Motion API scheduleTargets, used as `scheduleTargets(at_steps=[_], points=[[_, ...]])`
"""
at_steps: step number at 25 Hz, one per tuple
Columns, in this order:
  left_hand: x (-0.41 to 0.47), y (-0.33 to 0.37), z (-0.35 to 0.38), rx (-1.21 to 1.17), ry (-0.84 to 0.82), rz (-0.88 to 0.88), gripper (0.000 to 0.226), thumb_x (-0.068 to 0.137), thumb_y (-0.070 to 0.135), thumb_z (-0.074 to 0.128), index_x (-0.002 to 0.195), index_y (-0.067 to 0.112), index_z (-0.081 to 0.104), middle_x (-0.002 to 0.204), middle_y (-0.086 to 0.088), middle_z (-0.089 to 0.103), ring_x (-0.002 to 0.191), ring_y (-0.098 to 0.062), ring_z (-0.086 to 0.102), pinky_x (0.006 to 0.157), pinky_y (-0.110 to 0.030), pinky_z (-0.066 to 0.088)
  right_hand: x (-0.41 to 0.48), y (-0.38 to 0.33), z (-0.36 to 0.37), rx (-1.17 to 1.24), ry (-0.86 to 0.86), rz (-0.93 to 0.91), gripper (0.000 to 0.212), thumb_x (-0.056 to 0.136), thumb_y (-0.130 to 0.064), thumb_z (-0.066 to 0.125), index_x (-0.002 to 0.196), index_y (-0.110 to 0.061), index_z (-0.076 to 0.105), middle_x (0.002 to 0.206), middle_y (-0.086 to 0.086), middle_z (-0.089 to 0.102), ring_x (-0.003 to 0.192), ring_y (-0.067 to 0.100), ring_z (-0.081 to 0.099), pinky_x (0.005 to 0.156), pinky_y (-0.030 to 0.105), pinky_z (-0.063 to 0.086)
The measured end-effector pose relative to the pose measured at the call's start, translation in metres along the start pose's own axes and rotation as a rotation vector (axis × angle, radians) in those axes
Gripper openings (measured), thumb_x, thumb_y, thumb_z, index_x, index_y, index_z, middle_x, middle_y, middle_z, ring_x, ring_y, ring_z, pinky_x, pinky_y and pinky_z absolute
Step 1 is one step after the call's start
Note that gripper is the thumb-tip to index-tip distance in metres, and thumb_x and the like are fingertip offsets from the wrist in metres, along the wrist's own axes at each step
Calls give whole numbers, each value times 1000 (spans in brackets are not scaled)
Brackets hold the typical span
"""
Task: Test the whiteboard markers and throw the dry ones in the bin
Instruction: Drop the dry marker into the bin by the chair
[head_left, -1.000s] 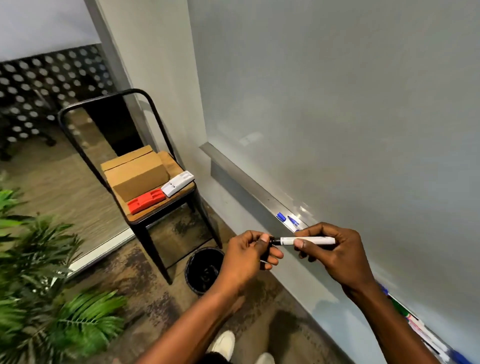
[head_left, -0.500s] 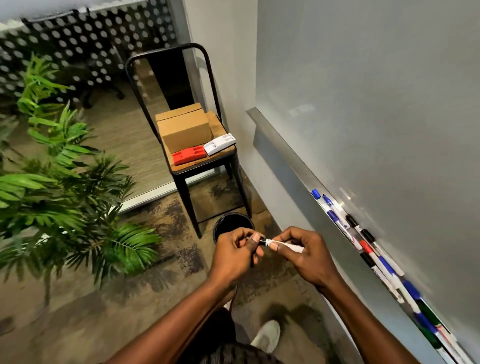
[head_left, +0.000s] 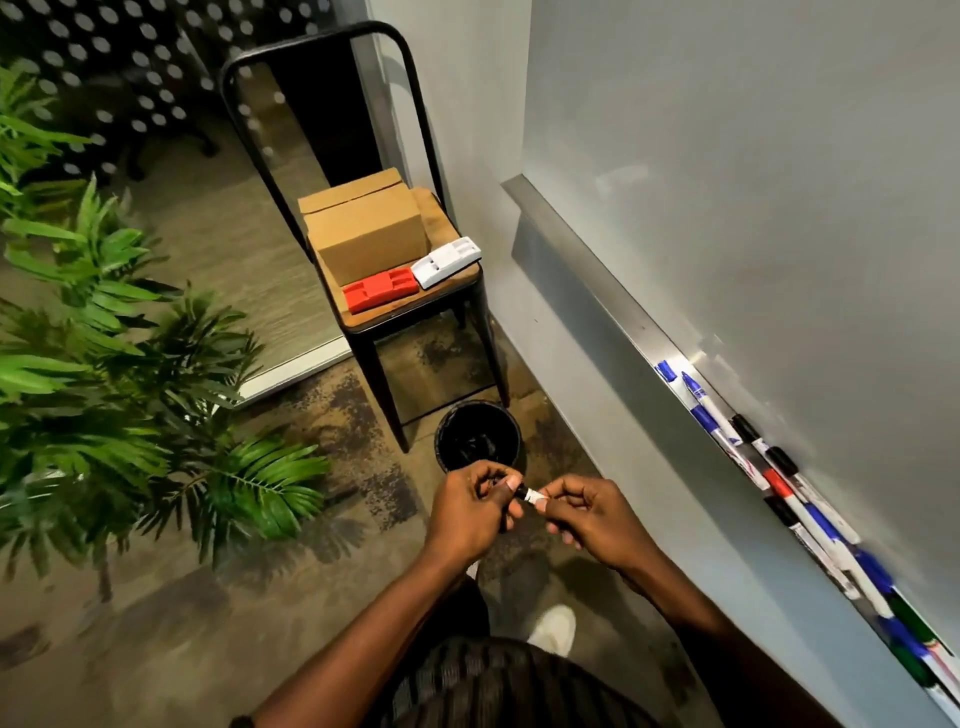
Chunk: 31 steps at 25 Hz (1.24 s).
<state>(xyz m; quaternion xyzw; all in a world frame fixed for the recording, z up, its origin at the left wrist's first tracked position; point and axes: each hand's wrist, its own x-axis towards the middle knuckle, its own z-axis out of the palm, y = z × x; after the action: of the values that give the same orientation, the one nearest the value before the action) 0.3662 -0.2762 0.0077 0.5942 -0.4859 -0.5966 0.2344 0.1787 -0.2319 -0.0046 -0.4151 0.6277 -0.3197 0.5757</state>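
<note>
A white marker (head_left: 532, 495) with a black cap is held between both hands, just this side of the black bin (head_left: 478, 435) on the floor. My left hand (head_left: 475, 512) pinches the black cap end. My right hand (head_left: 592, 514) curls round the white barrel, most of which is hidden. Several more markers (head_left: 774, 475), blue, black, red and green, lie in the metal tray (head_left: 613, 306) under the whiteboard (head_left: 753, 171) on the right.
A black metal chair (head_left: 410, 312) stands behind the bin, carrying a cardboard box (head_left: 366, 231), a red eraser (head_left: 379, 290) and a white eraser (head_left: 447, 261). A leafy plant (head_left: 119, 395) fills the left. My shoe (head_left: 553, 629) is on the floor below.
My view has swung down and left from the whiteboard toward the bin. Both hands have come lower and closer together, and less of the white barrel shows between them.
</note>
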Motion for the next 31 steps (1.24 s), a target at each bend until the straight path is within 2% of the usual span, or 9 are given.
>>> scheduleTargets(at_steps=[3,7,10,12,15,20,22,25,31], points=[[30,-22,-15,91,23,-54,14,106,12,67,96,18,76,66,-4,77,53,-11,64,59,-30,53,23,17,20,-62,5,73,6,95,-6,72,96,-10,76,73,8,76,55,11,63,58,27,51],[85,-45,-46,233,3,-98,13,104,20,70,92,22,76,69,2,78,59,-13,68,72,-44,62,72,27,41,-410,67,11,22,85,-49,71,86,-27,74,79,-7,76,73,10,69,68,32,50],[117,-56,-72,411,-10,-65,14,101,29,72,90,22,76,72,4,78,71,-17,74,72,-40,62,105,22,58,-562,82,27,19,87,-40,78,75,-40,63,70,-20,57,69,0,55,64,20,39],[135,-64,-90,601,-61,-38,18,101,35,69,89,22,72,81,-1,78,82,-25,74,72,-41,59,130,30,68,-616,103,26,13,86,-33,84,80,-30,72,69,-19,55,66,-2,52,57,13,31],[155,-81,-116,899,-157,-11,25,98,42,64,112,23,68,109,-9,76,104,-35,71,83,-43,58,162,49,83,-713,120,96,23,88,-41,79,93,-19,79,89,2,69,83,23,68,63,27,35],[181,-110,-142,1194,-282,185,64,93,45,73,141,8,53,149,-17,52,142,-41,47,116,-47,41,206,64,93,-797,208,223,30,91,-42,74,97,-13,79,100,13,68,97,35,69,73,37,49],[187,-115,-145,1217,-303,215,93,91,51,75,161,4,35,170,-22,30,160,-42,24,131,-48,23,224,71,96,-827,218,218,34,92,-38,76,92,-4,76,98,20,69,96,41,69,74,42,53],[197,-120,-143,1288,-317,314,113,89,62,72,169,2,18,178,-22,7,166,-40,3,135,-48,5,253,76,97,-843,206,231,35,94,-37,73,104,-3,77,107,22,70,103,41,68,82,42,54],[209,-130,-134,1307,-319,366,121,84,70,68,169,2,14,179,-22,-1,167,-38,-5,136,-48,1,275,79,98,-1001,145,218,60,91,-42,74,140,-11,57,134,20,59,127,40,55,106,48,46]])
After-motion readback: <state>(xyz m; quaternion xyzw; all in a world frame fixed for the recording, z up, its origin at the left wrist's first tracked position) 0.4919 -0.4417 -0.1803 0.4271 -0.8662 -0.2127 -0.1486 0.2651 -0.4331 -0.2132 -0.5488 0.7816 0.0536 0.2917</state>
